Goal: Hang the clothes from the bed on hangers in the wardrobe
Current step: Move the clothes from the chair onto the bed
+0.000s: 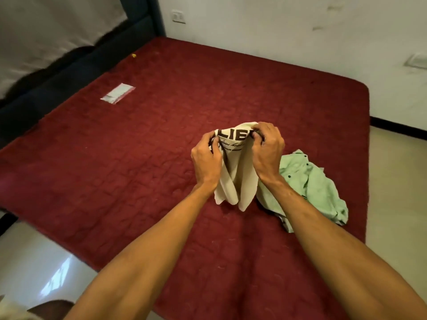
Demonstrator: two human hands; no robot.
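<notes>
Gripping a cream cotton T-shirt with dark printed lettering [235, 179], both hands hold it bunched up above the dark red quilted mattress [138, 162]. The left hand [205, 158] has its fingers and thumb curled round the shirt's upper left edge, and the right hand [268, 151] pinches the upper right edge, fingers folded over the cloth. The shirt hangs down between the wrists in loose folds, its lower ends just over the mattress surface. Just beside it, to the right, a crumpled pale green buttoned shirt [309, 188] lies on the mattress near its right edge. Well apart, toward the dark headboard [69, 72], a small clear plastic packet with a red strip [117, 93] lies flat on the mattress. A white wall [288, 26] with a socket [178, 16] stands behind, and pale glossy floor tiles [397, 181] show on the right.
</notes>
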